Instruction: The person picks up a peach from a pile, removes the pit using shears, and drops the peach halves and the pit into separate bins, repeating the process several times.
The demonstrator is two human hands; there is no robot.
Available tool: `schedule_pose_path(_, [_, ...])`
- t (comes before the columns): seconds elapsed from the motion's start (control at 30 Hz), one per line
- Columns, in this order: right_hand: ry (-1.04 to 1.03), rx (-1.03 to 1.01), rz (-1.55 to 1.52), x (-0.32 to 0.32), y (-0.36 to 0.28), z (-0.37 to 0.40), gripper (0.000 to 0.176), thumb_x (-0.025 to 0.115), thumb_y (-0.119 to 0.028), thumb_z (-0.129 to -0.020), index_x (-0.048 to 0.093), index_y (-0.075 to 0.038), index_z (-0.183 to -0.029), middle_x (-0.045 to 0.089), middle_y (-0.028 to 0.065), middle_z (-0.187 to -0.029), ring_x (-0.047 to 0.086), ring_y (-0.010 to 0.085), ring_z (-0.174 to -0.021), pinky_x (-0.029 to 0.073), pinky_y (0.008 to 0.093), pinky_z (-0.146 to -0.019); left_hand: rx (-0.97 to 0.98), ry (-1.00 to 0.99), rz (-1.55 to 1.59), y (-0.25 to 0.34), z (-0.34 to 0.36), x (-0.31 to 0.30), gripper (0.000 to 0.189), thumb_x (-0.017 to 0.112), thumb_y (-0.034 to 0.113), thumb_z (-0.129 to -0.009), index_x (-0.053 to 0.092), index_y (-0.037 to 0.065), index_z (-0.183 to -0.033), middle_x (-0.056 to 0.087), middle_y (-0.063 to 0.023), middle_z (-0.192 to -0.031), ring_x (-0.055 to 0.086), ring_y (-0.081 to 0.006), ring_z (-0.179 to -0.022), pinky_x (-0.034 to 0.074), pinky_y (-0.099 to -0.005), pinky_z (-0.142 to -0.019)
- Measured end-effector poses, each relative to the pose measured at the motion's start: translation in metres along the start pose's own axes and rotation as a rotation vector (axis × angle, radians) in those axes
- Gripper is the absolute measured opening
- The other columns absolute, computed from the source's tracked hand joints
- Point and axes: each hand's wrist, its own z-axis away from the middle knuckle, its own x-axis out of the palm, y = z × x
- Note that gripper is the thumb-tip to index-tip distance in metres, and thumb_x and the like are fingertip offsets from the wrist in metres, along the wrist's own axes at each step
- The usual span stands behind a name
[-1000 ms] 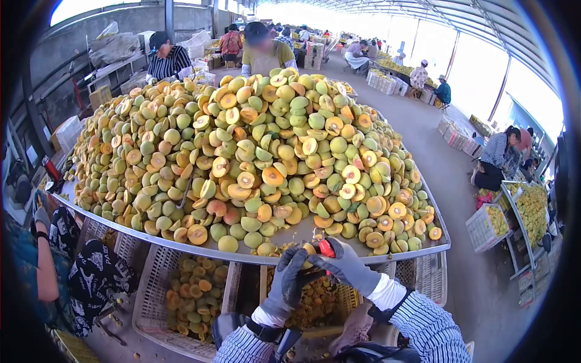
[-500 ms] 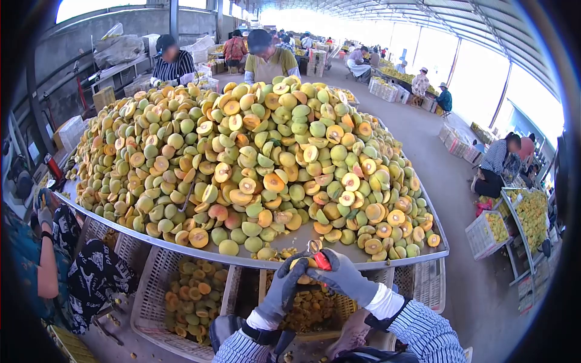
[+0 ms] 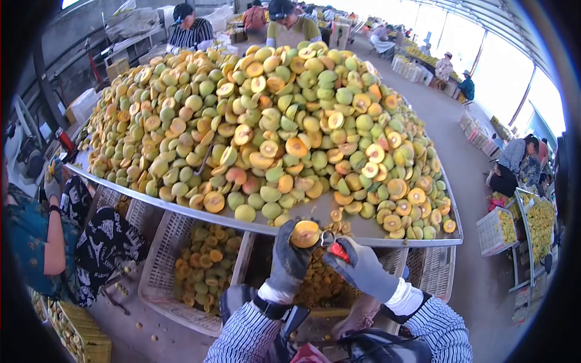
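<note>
My left hand (image 3: pixel 287 261), in a grey glove, is closed on a halved yellow-orange fruit (image 3: pixel 305 234), its cut face turned up. My right hand (image 3: pixel 362 270), gloved too, grips a red-handled tool (image 3: pixel 339 251) with a metal loop at its tip, just right of the fruit. Both hands are over the near edge of a metal table (image 3: pixel 242 224). On that table rises a big pile of green and orange fruit (image 3: pixel 260 127), many pieces halved. What lies inside the cut face is too small to make out.
Below the table edge stand a crate (image 3: pixel 158 281) of halved fruit and a container of orange scraps (image 3: pixel 321 281). A co-worker (image 3: pixel 42 236) sits at the left. Two people (image 3: pixel 192 31) (image 3: pixel 293 27) are behind the pile. More workers, tables and crates (image 3: pixel 493 233) fill the right and back.
My hands have moved apart, and the red tool is now clear of the fruit. The fruit's cut face shows in my left hand. The view has tilted downward.
</note>
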Motion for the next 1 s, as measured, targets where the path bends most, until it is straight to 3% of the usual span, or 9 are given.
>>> schedule_pose_path(0.03, [-0.018,0.005,-0.015,0.009,0.001,0.001,0.049,0.066,-0.041,-0.090,0.056,-0.001,-0.116,0.066,0.0237,-0.092,0.064,0.0432,-0.086,0.050,0.0465,-0.072,0.057,-0.033,-0.134,0.012,0.000,0.002,0.025,0.054,0.014,-0.098,0.052,0.003,-0.121,0.060,-0.0138,-0.117,0.061,-0.0250,-0.109,0.053,-0.0380,-0.095])
schedule_pose_path(0.07, [0.007,-0.013,0.054,0.014,0.003,-0.001,0.043,0.067,-0.037,-0.090,0.056,-0.002,-0.112,0.065,0.0223,-0.090,0.063,0.0434,-0.083,0.050,0.0464,-0.069,-0.219,0.002,0.440,-0.009,0.001,0.005,0.024,0.052,0.009,-0.097,0.052,0.002,-0.120,0.061,-0.0127,-0.116,0.062,-0.0240,-0.108,0.052,-0.0365,-0.096])
schedule_pose_path(0.17, [0.022,0.003,0.155,0.020,0.004,-0.005,0.040,0.068,-0.034,-0.090,0.057,-0.001,-0.109,0.065,0.0222,-0.089,0.063,0.0450,-0.083,0.049,0.0473,-0.067,-0.206,0.104,0.366,0.003,0.002,0.017,0.039,0.076,-0.002,-0.079,0.058,-0.001,-0.113,0.067,-0.0111,-0.106,0.065,-0.0211,-0.095,0.053,-0.0330,-0.088])
schedule_pose_path(0.4, [0.059,-0.020,0.155,0.031,0.009,-0.005,0.048,0.063,-0.045,-0.092,0.054,-0.003,-0.115,0.066,0.0218,-0.083,0.064,0.0435,-0.077,0.050,0.0492,-0.063,-0.197,0.120,0.254,0.006,0.004,0.011,0.034,0.075,-0.002,-0.079,0.060,0.000,-0.109,0.068,-0.0100,-0.104,0.066,-0.0208,-0.093,0.053,-0.0340,-0.089])
schedule_pose_path(0.5, [0.028,-0.005,0.168,0.035,0.011,-0.003,0.047,0.062,-0.046,-0.092,0.055,-0.004,-0.112,0.066,0.0220,-0.083,0.064,0.0435,-0.076,0.049,0.0497,-0.063,-0.210,0.092,0.177,0.008,0.005,0.007,0.032,0.072,-0.001,-0.082,0.058,0.000,-0.111,0.066,-0.0105,-0.104,0.066,-0.0212,-0.094,0.054,-0.0343,-0.089])
schedule_pose_path(0.57, [-0.003,-0.009,0.171,0.038,0.014,-0.003,0.046,0.062,-0.046,-0.092,0.055,-0.005,-0.111,0.065,0.0223,-0.083,0.064,0.0437,-0.076,0.049,0.0503,-0.062,-0.438,0.132,0.853,0.005,0.008,0.007,0.025,0.049,0.018,-0.100,0.051,0.003,-0.120,0.062,-0.0136,-0.109,0.064,-0.0250,-0.098,0.052,-0.0389,-0.095])
schedule_pose_path(0.67, [-0.021,-0.047,0.165,0.037,0.010,-0.006,0.042,0.061,-0.043,-0.093,0.055,-0.004,-0.108,0.064,0.0201,-0.076,0.064,0.0386,-0.067,0.049,0.0469,-0.060,-0.323,0.016,0.556,0.022,0.003,0.008,0.031,0.056,0.021,-0.097,0.049,0.000,-0.119,0.061,-0.0145,-0.109,0.064,-0.0269,-0.098,0.055,-0.0407,-0.090])
schedule_pose_path(0.83, [-0.245,0.327,-0.507,0.026,-0.018,-0.005,0.035,0.059,-0.037,-0.098,0.057,-0.003,-0.097,0.057,0.0027,-0.065,0.056,0.0121,-0.054,0.044,0.0289,-0.050,-0.307,0.048,0.627,0.016,0.007,0.016,0.036,0.054,0.030,-0.098,0.046,0.001,-0.118,0.059,-0.0151,-0.109,0.064,-0.0282,-0.099,0.056,-0.0429,-0.090])
schedule_pose_path(1.0, [-0.372,0.444,-0.701,0.017,-0.025,-0.005,0.036,0.058,-0.040,-0.098,0.058,-0.004,-0.097,0.055,-0.0003,-0.065,0.052,0.0086,-0.050,0.041,0.0248,-0.044,-0.218,0.106,0.515,0.032,0.008,0.023,0.036,0.058,0.029,-0.097,0.046,0.000,-0.115,0.060,-0.0154,-0.106,0.066,-0.0262,-0.093,0.058,-0.0409,-0.084])
